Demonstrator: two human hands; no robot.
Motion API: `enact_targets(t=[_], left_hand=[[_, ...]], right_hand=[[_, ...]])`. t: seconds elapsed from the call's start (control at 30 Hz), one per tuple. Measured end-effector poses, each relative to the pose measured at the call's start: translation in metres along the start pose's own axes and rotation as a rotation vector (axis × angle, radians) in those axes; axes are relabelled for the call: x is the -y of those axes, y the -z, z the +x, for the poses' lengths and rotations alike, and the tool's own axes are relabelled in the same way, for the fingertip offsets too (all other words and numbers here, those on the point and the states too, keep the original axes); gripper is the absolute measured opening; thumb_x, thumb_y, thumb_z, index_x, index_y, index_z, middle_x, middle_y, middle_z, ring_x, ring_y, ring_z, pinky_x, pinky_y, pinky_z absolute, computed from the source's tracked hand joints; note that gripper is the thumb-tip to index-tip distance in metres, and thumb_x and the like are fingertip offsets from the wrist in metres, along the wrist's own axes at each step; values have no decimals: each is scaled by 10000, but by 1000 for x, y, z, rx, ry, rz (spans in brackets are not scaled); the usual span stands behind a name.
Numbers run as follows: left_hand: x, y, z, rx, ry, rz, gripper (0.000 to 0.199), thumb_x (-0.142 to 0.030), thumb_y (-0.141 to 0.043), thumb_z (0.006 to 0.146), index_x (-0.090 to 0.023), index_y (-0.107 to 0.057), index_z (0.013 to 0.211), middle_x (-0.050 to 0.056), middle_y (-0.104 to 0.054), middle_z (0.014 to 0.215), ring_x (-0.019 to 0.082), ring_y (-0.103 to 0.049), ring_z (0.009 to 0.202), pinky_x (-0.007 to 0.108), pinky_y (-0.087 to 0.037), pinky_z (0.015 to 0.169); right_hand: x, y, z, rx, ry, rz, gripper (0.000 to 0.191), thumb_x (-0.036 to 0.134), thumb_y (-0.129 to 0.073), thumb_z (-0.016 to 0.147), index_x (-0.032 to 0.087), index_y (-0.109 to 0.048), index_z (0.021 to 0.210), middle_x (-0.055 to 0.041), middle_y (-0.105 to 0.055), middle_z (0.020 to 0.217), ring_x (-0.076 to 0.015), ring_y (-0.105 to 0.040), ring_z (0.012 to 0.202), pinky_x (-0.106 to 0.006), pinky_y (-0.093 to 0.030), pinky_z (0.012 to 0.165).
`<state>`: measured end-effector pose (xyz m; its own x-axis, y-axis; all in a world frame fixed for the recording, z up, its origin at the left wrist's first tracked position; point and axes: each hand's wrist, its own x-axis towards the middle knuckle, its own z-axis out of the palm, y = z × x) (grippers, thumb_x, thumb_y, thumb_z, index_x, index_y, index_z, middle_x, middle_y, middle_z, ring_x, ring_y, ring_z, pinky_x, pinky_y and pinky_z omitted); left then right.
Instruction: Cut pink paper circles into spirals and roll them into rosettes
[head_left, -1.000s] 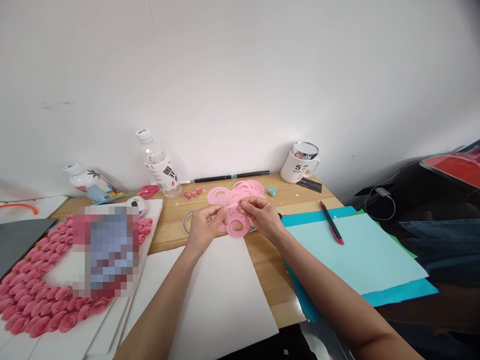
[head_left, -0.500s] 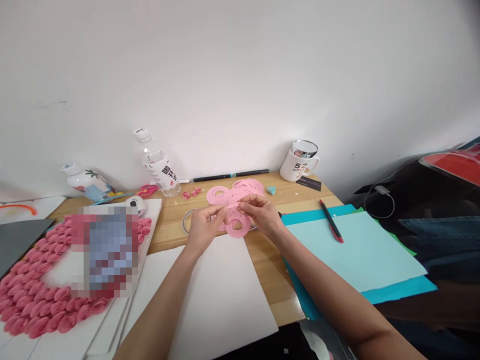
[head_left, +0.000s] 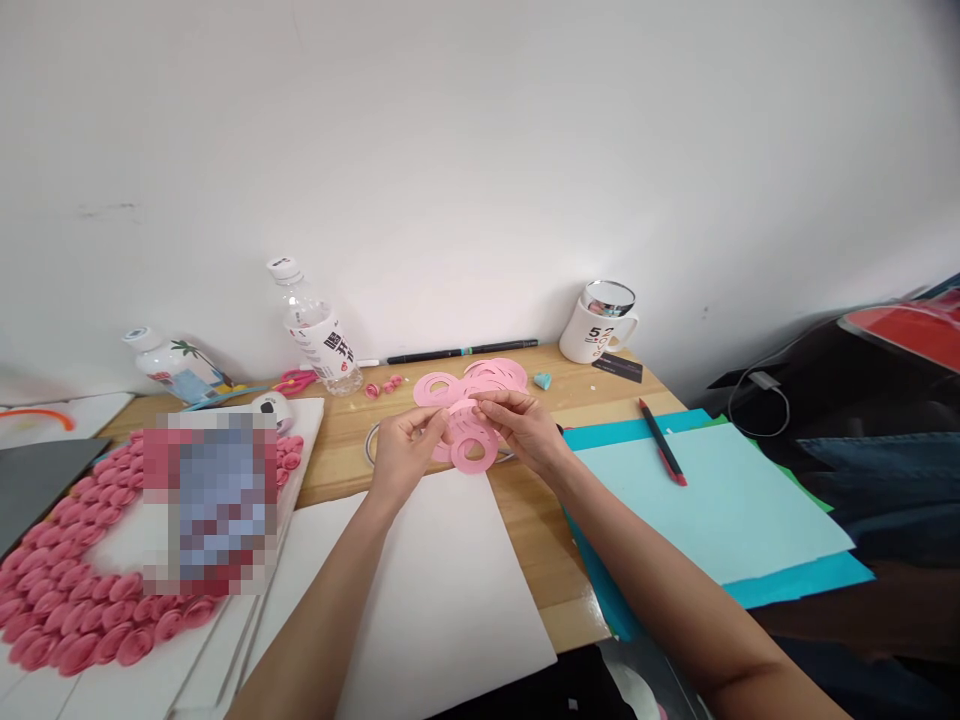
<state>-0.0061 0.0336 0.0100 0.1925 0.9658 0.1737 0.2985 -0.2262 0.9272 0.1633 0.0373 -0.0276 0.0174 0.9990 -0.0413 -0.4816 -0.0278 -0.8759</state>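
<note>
My left hand [head_left: 412, 438] and my right hand [head_left: 517, 422] meet over the middle of the table, fingertips close together. Between them they pinch a light pink paper strip [head_left: 462, 404]; its exact shape is partly hidden by the fingers. Just below the fingertips lies a flat pink paper ring [head_left: 474, 462], on top of other cut rings. A loose pile of pink paper rings [head_left: 499, 375] spreads behind my hands, and one more ring [head_left: 435, 377] lies to its left. A teal paper bit [head_left: 542, 380] sits right of the pile.
A plastic bottle [head_left: 322, 340] and a lidded white mug [head_left: 596, 325] stand by the wall, with black pens [head_left: 427, 355] between. Rolled pink paper flowers [head_left: 97, 620] cover a board at left. White paper [head_left: 442, 590] lies in front; pale blue sheets [head_left: 712, 500] carry a red-black pen [head_left: 662, 443].
The fingers have shifted slightly around the pink paper strip, and more of it shows between the fingertips. Everything else is unchanged.
</note>
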Motion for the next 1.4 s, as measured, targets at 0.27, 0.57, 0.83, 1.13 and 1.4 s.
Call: enact_targets(t=[0.27, 0.57, 0.83, 1.13, 1.4], left_hand=[[0, 0, -1, 29, -12, 0, 282, -314, -527, 768, -153, -569, 540, -6, -572, 565, 108, -489, 572, 213, -388, 591], [0, 0, -2, 53, -21, 4, 281, -332, -524, 765, -156, -578, 553, -1, -586, 577, 118, -507, 580, 223, -408, 605], [1, 0, -1, 53, -31, 9, 294, -347, -519, 765, -154, -581, 552, 2, -603, 598, 129, -541, 614, 223, -417, 631], [1, 1, -1, 27, -18, 11, 299, -360, -523, 769, -154, -593, 564, 5, -595, 583, 122, -509, 578, 223, -406, 587], [1, 0, -1, 42, -4, -3, 293, -347, -531, 764, -152, -573, 550, -1, -579, 582, 116, -499, 586, 220, -406, 610]], right_hand=[[-2, 3, 1, 14, 24, 7, 158, 232, -770, 592, 199, -708, 733, -3, -707, 757, -90, -623, 657, -210, -499, 676], [-1, 1, 0, 1, 28, -24, 164, 235, -784, 562, 187, -676, 675, 15, -658, 638, -81, -568, 553, -214, -464, 567], [-2, 1, 0, -9, 74, -15, 155, 260, -790, 554, 192, -669, 622, 32, -621, 565, -75, -529, 526, -219, -430, 536], [3, 0, -1, 5, 23, 3, 190, 277, -777, 577, 212, -716, 745, -4, -703, 802, -113, -625, 705, -267, -493, 757], [3, 3, 0, 13, 52, 18, 166, 239, -772, 586, 204, -697, 731, -13, -711, 847, -88, -611, 647, -234, -503, 683]])
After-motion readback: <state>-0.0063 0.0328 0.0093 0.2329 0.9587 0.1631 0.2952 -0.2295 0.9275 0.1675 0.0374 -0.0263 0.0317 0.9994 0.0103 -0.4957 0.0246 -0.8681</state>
